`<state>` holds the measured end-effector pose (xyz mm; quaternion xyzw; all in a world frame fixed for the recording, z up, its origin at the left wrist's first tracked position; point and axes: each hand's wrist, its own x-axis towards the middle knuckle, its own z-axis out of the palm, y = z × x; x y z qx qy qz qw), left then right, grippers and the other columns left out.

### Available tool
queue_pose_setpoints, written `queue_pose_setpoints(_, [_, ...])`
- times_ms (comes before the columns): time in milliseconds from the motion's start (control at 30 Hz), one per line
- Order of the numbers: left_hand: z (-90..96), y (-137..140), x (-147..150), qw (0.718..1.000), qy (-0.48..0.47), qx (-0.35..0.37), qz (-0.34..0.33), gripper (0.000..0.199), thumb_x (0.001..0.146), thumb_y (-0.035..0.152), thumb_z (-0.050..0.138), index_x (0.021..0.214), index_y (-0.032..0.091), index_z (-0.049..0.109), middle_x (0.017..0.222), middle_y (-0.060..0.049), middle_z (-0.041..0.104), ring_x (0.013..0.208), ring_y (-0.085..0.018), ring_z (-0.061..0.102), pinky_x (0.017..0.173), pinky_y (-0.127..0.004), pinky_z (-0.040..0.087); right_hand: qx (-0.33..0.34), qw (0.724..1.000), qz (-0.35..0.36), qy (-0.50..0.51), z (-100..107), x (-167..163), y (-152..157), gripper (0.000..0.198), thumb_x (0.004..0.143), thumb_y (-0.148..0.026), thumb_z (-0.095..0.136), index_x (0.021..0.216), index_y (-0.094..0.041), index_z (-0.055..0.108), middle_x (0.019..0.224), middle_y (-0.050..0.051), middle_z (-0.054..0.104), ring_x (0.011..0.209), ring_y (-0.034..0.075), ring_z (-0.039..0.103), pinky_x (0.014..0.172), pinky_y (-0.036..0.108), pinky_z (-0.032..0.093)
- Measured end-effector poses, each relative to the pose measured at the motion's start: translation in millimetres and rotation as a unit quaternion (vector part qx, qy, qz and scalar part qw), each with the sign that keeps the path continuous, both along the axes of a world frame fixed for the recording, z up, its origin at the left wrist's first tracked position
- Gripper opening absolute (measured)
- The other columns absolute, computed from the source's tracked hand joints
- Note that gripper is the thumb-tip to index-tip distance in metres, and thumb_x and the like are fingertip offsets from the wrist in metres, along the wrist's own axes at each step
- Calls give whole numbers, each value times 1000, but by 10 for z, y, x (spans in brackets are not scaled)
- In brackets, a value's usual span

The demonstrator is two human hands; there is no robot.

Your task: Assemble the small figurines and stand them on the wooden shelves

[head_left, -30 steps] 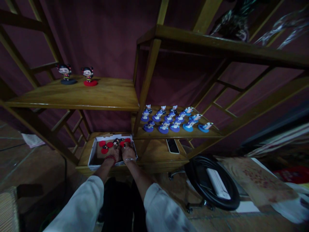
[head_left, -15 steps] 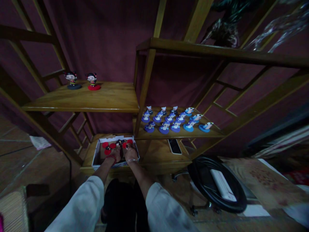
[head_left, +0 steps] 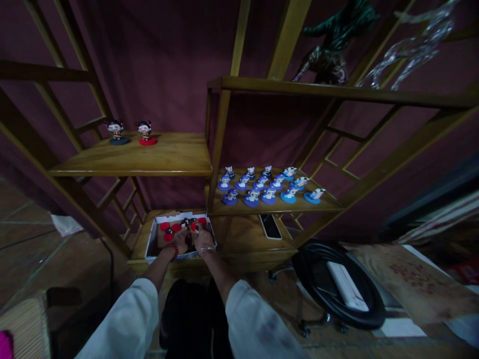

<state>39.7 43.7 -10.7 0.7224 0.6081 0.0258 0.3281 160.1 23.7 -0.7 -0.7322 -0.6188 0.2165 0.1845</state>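
Note:
An open white cardboard box (head_left: 151, 238) sits on the lowest left shelf. Inside lie several small figurines (head_left: 186, 224) with black hair and round red bases (head_left: 168, 237). Both hands reach into it from the front. My right hand (head_left: 203, 238), with a bracelet at the wrist, is closed at a red-based figurine (head_left: 195, 228) in the right half. Close beside it, my left hand (head_left: 181, 241) is low among the figurines, below a red bead bracelet (head_left: 172, 248); its fingers are too dark and small to make out.
Two black-haired figurines (head_left: 144, 131) stand on the upper left shelf (head_left: 175, 154). Several purple- and blue-based figurines (head_left: 252, 197) fill the right shelf. Below them lies a phone (head_left: 270, 226). A black wheeled stool (head_left: 339, 284) stands at the right; statues (head_left: 329, 55) stand above.
The camera view has shifted slightly, showing more of the top shelf. Both hands stay in the box, nearly in the same place.

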Motion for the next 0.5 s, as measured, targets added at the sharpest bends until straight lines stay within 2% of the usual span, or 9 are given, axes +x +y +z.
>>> queue_pose_setpoints(200, [1,-31,-45,999,-13,-27,17,57,62,3,46,116,19,50,121,-12,53,104,-23,54,82,-27,43,8,1000,2,4,-59,6,4,41,78,-14,46,117,-27,47,107,7,59,87,16,60,72,22,42])
queue_pose_setpoints(500, [48,-79,-60,992,-104,-34,55,52,60,-1,46,107,18,56,107,-10,62,100,-22,55,83,-28,42,54,997,11,63,-61,51,9,44,75,-6,44,115,-23,49,100,5,62,92,13,58,79,20,41])
